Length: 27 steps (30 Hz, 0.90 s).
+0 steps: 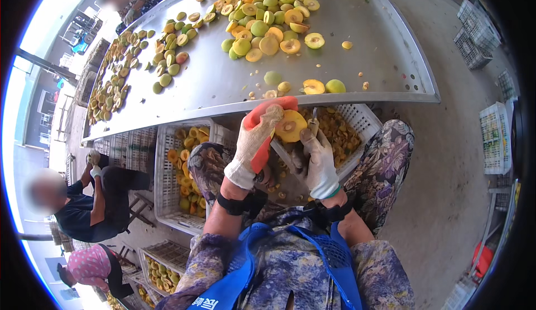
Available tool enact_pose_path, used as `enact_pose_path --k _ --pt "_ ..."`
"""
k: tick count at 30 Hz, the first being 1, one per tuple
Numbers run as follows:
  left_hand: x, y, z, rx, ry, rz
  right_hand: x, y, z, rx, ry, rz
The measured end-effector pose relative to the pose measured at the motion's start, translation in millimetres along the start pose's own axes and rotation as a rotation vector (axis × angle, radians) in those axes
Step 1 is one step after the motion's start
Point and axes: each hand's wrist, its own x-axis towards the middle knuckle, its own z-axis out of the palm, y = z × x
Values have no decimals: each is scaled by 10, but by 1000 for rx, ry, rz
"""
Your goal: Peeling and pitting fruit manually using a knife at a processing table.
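Observation:
My left hand, in a white knit glove with orange coating, grips a halved yellow stone fruit. Its cut face is turned up, with a brownish pit area in the centre. My right hand, in a white glove with soiled fingertips, is wrapped around a small hand tool with a pale handle and a metal tip. The tool stands just right of the fruit; its working end is too small to make out. Both hands are over my lap, before the near edge of the metal table.
Halved fruit is heaped on the table, with scattered pits. Below the hands, a white crate holds small brown-yellow pieces; another crate at left holds fruit halves. Co-workers sit or bend at left. Crates stand along the right.

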Motion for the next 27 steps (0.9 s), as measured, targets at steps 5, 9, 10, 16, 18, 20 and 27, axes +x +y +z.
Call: enact_pose_path --k 5,9,10,16,18,20,27 --pt "-168 229 -52 88 -83 8 -45 -20 -2 -132 -1 17" --pt "-258 431 13 215 -155 -257 -38 -51 -22 -70 33 15" --pt "-261 430 15 287 -170 -348 -28 -44 -46 -71 29 21" --pt "-212 147 107 230 -72 -352 48 -4 -319 -225 53 67" --pt "-197 71 63 62 64 -326 27 -22 -351 -150 166 8" --pt "-158 -163 19 -60 128 -216 -46 -42 -326 -161 107 15" --pt "-92 -333 343 -361 203 -64 -31 361 -252 -273 -54 -125"
